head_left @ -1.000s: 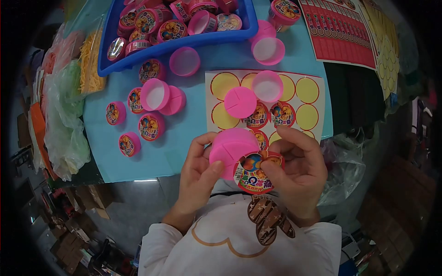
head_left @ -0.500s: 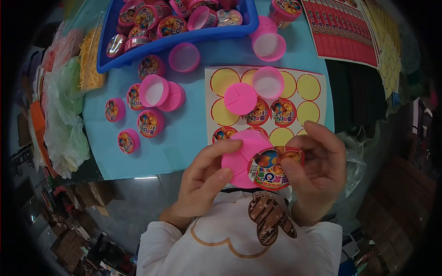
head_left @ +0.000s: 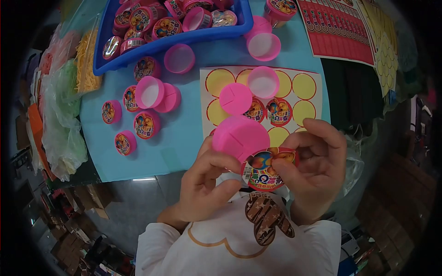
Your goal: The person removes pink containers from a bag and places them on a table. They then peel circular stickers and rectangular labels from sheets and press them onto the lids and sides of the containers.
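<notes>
Between my left hand's point(head_left: 209, 177) thumb and fingers is a pink round lid point(head_left: 239, 138), tilted with its top facing the camera. My right hand point(head_left: 313, 165) pinches a round printed sticker point(head_left: 264, 170) between thumb and fingers. The sticker overlaps the lid's lower right edge in view; whether they touch I cannot tell. Behind both hands lies a sticker sheet point(head_left: 304, 112) with yellow circles and a few printed stickers left on it. A pink lid point(head_left: 235, 99) and a white-bottomed pink cup point(head_left: 263, 82) rest on the sheet.
A blue bin point(head_left: 172, 45) full of pink tubs stands at the back. Several pink tubs point(head_left: 147, 125) and lids lie on the blue table at left. Plastic bags point(head_left: 64, 133) are at the far left. More sticker sheets point(head_left: 338, 43) lie at the back right.
The lid in my left hand has risen and tilted away from me, and my left fingers have moved lower on it. The sticker has shifted slightly left with my right hand.
</notes>
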Demonstrator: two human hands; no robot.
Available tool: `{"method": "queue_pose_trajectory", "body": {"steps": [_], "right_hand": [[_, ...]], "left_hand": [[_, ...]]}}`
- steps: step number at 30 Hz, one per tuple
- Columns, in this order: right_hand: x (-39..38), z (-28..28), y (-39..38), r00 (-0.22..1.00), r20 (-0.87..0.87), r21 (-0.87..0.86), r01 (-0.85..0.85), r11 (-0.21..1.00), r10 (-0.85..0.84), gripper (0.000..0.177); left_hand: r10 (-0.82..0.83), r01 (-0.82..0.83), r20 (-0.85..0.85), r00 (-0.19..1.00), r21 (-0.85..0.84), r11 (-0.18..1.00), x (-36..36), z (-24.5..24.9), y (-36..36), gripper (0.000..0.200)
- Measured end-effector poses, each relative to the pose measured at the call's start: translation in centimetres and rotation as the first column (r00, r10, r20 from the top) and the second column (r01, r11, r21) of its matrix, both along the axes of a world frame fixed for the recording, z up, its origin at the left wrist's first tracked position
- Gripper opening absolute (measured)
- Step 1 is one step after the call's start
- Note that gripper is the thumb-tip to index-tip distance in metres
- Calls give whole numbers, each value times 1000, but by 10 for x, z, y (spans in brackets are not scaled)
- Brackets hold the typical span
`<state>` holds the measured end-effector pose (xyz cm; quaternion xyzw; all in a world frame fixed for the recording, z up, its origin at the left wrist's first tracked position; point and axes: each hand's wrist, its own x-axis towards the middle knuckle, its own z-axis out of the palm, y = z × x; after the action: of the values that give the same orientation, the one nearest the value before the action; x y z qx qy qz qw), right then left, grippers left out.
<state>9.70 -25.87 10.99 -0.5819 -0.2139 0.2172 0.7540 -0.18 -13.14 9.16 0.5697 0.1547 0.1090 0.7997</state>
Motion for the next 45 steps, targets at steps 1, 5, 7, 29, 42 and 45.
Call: {"method": "queue_pose_trajectory", "body": {"steps": [1,5,7,29,42,45], "right_hand": [[-1,1,0,1000,-5,0,1,1000,-1,56],[-4,7,2,998,-36,-69,57,996,-60,63],[-4,8,2,994,-47,-114,94,989,-100,67],[10,6,6,957,231,-191,-135,972,178,70],[9,7,10,964,232,-211,-80,974,130,72],[9,6,9,963,235,-204,-85,975,133,71]], "left_hand": [[-29,28,48,998,24,999,0,0,1,19],[-140,135,134,981,50,990,-4,-8,5,12],[-55,75,139,989,-145,987,-4,-5,1,14],[-203,282,272,940,-291,914,-4,-5,12,50],[-258,301,196,946,-238,923,-5,-5,13,57],[-258,297,183,949,-235,925,-5,-4,12,56]]}}
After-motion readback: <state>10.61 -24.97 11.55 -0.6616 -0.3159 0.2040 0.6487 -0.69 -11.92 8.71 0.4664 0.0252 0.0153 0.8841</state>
